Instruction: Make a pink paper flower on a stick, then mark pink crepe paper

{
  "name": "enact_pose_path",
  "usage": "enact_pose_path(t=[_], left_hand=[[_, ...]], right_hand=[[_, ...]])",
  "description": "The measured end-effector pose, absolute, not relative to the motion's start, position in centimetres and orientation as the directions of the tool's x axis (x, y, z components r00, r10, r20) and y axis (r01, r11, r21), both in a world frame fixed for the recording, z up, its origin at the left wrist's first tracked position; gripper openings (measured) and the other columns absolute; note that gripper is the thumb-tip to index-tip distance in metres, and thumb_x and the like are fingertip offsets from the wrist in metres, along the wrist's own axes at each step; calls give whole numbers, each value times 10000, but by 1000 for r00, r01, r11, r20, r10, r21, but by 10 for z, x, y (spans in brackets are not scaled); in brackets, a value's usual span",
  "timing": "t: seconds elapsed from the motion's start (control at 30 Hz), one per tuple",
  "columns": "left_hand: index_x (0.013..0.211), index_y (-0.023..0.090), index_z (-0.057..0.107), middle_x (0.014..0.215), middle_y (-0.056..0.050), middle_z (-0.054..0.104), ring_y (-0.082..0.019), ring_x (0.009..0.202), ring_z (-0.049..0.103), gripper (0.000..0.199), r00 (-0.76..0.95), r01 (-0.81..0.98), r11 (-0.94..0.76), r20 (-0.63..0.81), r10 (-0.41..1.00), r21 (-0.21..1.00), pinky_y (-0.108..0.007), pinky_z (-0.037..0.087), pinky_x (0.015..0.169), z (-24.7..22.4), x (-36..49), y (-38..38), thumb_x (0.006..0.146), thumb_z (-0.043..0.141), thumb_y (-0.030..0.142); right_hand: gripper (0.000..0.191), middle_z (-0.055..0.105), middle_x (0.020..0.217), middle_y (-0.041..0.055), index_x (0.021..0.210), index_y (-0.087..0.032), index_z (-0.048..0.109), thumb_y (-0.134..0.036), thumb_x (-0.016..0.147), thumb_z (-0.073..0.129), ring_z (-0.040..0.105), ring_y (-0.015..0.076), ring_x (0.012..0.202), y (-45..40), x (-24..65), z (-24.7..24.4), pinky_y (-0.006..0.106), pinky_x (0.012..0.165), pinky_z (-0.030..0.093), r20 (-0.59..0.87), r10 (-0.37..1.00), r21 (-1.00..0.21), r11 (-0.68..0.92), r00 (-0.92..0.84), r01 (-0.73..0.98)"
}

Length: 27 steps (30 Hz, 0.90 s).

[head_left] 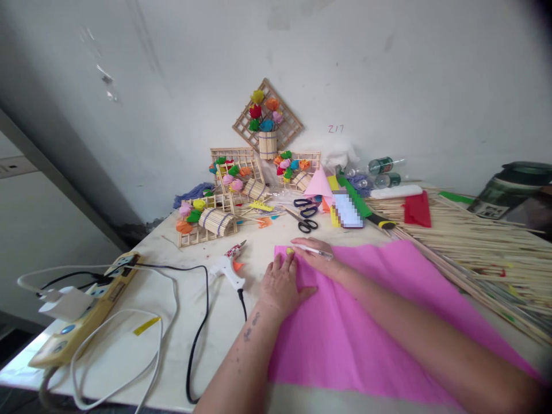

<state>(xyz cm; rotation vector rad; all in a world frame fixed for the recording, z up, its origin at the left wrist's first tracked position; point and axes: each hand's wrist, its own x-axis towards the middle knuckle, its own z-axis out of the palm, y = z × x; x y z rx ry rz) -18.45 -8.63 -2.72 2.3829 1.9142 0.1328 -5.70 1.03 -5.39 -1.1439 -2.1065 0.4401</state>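
A large sheet of pink paper point(371, 322) lies spread on the table under both my hands. My left hand point(281, 286) rests flat near the sheet's far left corner, fingers stretched and thumb out to the side. Its fingertips press on a small yellow piece point(290, 251) at that corner. In my right hand point(311, 253) is a slim white pen point(317, 250), its tip end beside the yellow piece. Beyond the hands lie dark-handled scissors point(307, 225). To the left of my left hand, a white glue gun point(228, 270) sits on the table.
A yellow power strip point(86, 313) with looped cables occupies the left side. Bamboo sticks point(470, 247) cover the right, near a dark jar point(509, 187). Lattice panels with paper flowers point(207, 218) stand at the back; a phone point(347, 210) lies near green paper point(354, 196).
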Motion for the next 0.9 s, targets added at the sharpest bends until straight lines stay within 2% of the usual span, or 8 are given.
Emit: enact_pose_path(t=[0.17, 0.27, 0.37, 0.47, 0.57, 0.67, 0.77, 0.9], left_hand=[[1334, 124, 303, 1433, -73, 195, -313, 1274, 209, 825, 225, 968, -226, 22, 974, 108, -435, 238, 1015, -27, -185, -86, 726, 280, 682], [1326, 136, 319, 1429, -76, 211, -313, 1270, 218, 814, 233, 966, -236, 40, 972, 102, -436, 252, 1006, -28, -185, -86, 727, 270, 685], [1322, 144, 327, 1431, -75, 207, -310, 1273, 212, 806, 234, 967, -237, 42, 971, 97, -432, 256, 1004, -29, -185, -85, 727, 267, 685], [1329, 152, 315, 1437, -72, 185, -311, 1277, 202, 804, 230, 968, -232, 29, 973, 97, -435, 247, 1009, -28, -185, -86, 729, 263, 684], [1344, 162, 288, 1439, -67, 178, -312, 1282, 192, 802, 229, 968, -229, 10, 973, 101, -440, 232, 1015, -26, -185, -87, 733, 260, 681], [1344, 161, 291, 1431, -65, 203, -311, 1285, 188, 794, 224, 969, -221, -11, 975, 106, -438, 219, 1021, -23, -185, -87, 738, 259, 673], [1344, 164, 293, 1427, -61, 218, -311, 1284, 191, 801, 226, 969, -222, -24, 974, 111, -434, 219, 1024, -22, -184, -87, 730, 273, 678], [1348, 169, 283, 1440, -43, 170, -313, 1284, 189, 801, 225, 970, -222, -25, 974, 103, -430, 223, 1025, -21, -183, -87, 728, 283, 676]], right_hand=[[247, 642, 1011, 46, 952, -204, 620, -312, 774, 486, 578, 159, 949, 13, -55, -42, 300, 871, 431, 300, 879, -745, 459, -371, 484], [246, 673, 879, 48, 954, -174, 596, -255, 759, 470, 612, 139, 773, 14, -51, -27, 271, 719, 481, 214, 919, -827, 350, -330, 440], [221, 674, 719, 33, 911, -152, 581, -211, 730, 468, 590, 116, 612, 15, -50, -12, 218, 566, 461, 176, 937, -880, 287, -300, 379], [154, 657, 632, 16, 840, -155, 552, -199, 708, 485, 572, 107, 542, 17, -56, -4, 194, 503, 431, 202, 936, -893, 296, -287, 338], [106, 659, 635, 22, 772, -165, 531, -253, 733, 487, 585, 112, 536, 19, -68, -7, 200, 504, 433, 238, 923, -882, 336, -304, 330], [187, 663, 642, 37, 680, -173, 548, -333, 756, 488, 605, 131, 564, 22, -80, -21, 226, 556, 445, 287, 890, -815, 422, -355, 398], [213, 657, 630, 41, 633, -180, 564, -354, 745, 511, 615, 156, 614, 25, -84, -37, 249, 607, 444, 322, 885, -742, 456, -336, 492], [147, 649, 642, 25, 694, -176, 578, -306, 731, 522, 607, 142, 605, 31, -80, -50, 236, 591, 447, 258, 911, -840, 375, -320, 391]])
